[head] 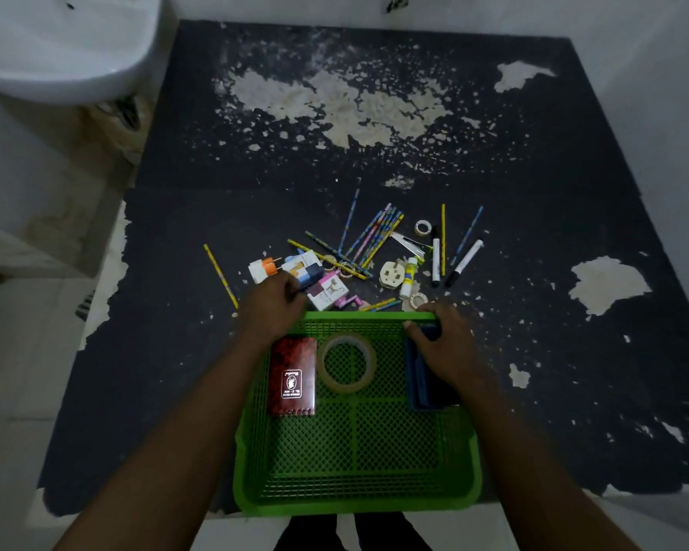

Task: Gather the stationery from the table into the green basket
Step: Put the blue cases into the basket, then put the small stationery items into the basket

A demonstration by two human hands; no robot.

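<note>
Pinching a blue box (314, 275), seemingly, the left hand (271, 310) should be lifting it over the green basket (355, 451); the right hand (442, 346) is gripping a navy case (422, 389).

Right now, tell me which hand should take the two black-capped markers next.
Probably right. The right hand, holding a blue case in the green basket, is nearer the markers. The left hand grips a box farther away.
</note>
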